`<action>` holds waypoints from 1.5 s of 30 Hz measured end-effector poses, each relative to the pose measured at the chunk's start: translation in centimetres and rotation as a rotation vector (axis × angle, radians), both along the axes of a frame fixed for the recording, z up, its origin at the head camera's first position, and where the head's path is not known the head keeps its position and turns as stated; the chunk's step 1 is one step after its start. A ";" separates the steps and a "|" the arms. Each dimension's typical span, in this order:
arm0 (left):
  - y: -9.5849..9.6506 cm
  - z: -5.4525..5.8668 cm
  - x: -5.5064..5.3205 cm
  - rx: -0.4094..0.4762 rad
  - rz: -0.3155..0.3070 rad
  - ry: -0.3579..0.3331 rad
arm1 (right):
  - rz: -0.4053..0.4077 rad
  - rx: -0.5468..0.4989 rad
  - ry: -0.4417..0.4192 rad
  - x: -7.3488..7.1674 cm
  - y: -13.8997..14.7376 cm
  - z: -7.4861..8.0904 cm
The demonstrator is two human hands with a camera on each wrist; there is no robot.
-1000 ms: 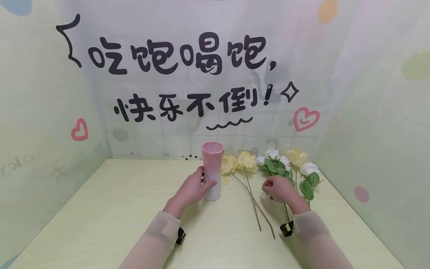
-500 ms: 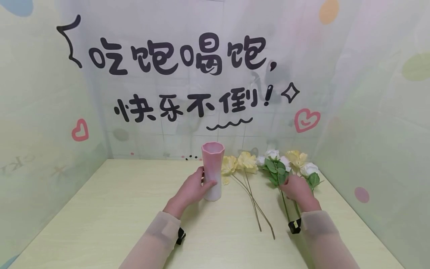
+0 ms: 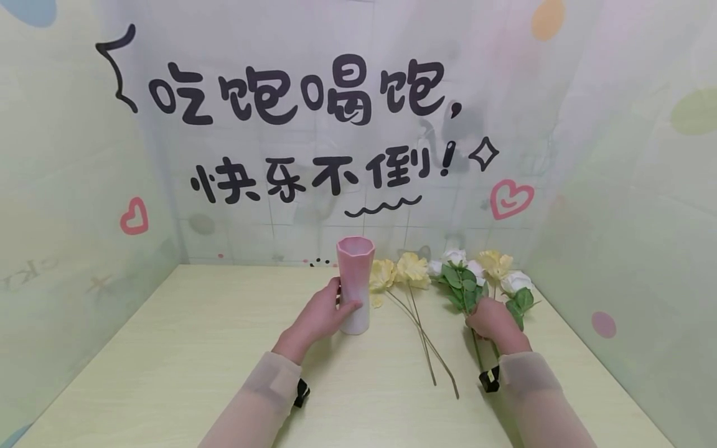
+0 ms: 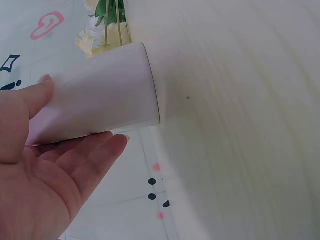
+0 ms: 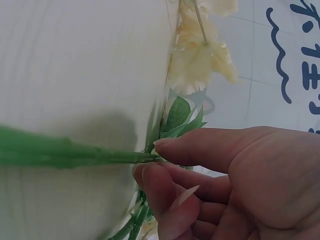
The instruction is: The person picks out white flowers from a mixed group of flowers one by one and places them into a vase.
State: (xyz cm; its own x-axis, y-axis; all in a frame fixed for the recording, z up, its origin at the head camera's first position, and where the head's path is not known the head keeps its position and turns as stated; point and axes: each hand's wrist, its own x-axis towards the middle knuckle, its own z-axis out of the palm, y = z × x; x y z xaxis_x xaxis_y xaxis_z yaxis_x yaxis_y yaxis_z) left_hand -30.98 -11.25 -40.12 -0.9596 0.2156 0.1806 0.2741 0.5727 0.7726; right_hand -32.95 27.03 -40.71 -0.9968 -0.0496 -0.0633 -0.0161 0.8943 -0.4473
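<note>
Upright on the table (image 3: 185, 348) stands a tall vase (image 3: 355, 283), pink at the faceted rim and fading to white below. My left hand (image 3: 320, 311) holds it from the left side, thumb across the front and fingers behind. On the right, my right hand (image 3: 497, 325) pinches a green stem (image 5: 85, 154) between thumb and index finger, just below the leaves (image 3: 460, 283) of an artificial white rose (image 3: 454, 256). The rose still lies among the other flowers, its lower stem running toward the table's near side.
Two yellow flowers (image 3: 412, 269) with thin brown, crossing stems lie between the vase and my right hand. Another yellow flower (image 3: 495, 264) and a white rose (image 3: 516, 282) lie farther right. A printed back wall (image 3: 252, 239) and side walls close in the table.
My right hand has moved right, from over the table beside the brown stems onto the rose's green stem, and now pinches it. The left hand and vase have stayed put.
</note>
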 end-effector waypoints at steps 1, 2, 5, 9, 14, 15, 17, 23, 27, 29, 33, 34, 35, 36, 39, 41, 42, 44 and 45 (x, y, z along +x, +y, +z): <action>0.0 0.0 0.0 -0.001 0.001 -0.001 | -0.002 0.006 0.003 0.1 -0.1 0.0; 0.0 -0.1 0.0 -0.001 0.001 -0.001 | -0.018 0.008 -0.009 0.5 -0.6 0.5; -0.1 -0.2 -0.1 -0.005 0.003 -0.001 | -0.025 0.016 -0.002 0.7 -0.8 0.6; -0.2 -0.2 -0.1 -0.009 0.002 0.003 | -0.014 0.021 -0.007 -0.4 -0.2 -0.4; -0.1 -0.1 0.0 -0.012 0.001 0.005 | 0.012 0.017 0.001 -3.0 1.8 -3.3; -0.1 -0.1 0.0 -0.009 0.002 0.000 | 0.007 0.015 0.002 -3.3 2.0 -3.8; 0.0 -0.1 0.0 -0.011 -0.001 0.003 | 0.010 0.027 0.009 -4.0 2.7 -4.8; 0.0 -0.1 0.1 -0.018 0.001 0.015 | 0.018 0.026 0.020 -4.7 3.2 -5.6; -0.1 -0.1 0.1 -0.019 0.007 0.014 | 0.022 0.011 0.032 -3.1 2.0 -3.8; -0.1 -0.1 0.2 -0.020 0.009 0.014 | 0.013 -0.004 0.022 -1.8 1.1 -2.3; -0.1 0.0 0.1 -0.020 0.010 0.009 | -0.011 -0.029 0.001 0.5 -0.6 0.4; -0.1 0.0 0.1 -0.019 0.010 0.009 | -0.012 -0.031 0.000 0.8 -0.8 0.8; -0.1 -0.1 0.1 -0.019 0.011 0.010 | -0.019 -0.034 -0.004 1.1 -1.0 1.0; -0.1 -0.1 0.1 -0.019 0.011 0.011 | -0.019 -0.034 -0.005 1.2 -1.1 1.2; -0.1 -0.2 0.0 -0.014 0.009 0.014 | -0.023 -0.038 -0.004 1.3 -1.3 1.5; -0.1 -0.2 0.0 -0.012 0.009 0.015 | -0.020 -0.043 0.005 1.3 -1.3 1.6; -0.1 -0.2 0.0 -0.010 0.008 0.016 | -0.017 -0.045 0.011 1.3 -1.3 1.7; -0.1 -0.2 0.0 -0.007 0.007 0.013 | -0.015 -0.053 0.020 1.2 -1.3 1.8; -0.1 -0.2 0.0 -0.008 0.007 0.014 | -0.012 -0.054 0.027 1.3 -1.3 1.8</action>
State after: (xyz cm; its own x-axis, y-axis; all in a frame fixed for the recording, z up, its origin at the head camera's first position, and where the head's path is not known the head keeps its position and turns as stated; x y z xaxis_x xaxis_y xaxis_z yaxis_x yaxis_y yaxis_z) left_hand -31.02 -11.34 -40.29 -0.9586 0.2101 0.1920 0.2804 0.5806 0.7644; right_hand -31.70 25.69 -38.86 -0.9986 -0.0404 -0.0343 -0.0182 0.8690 -0.4945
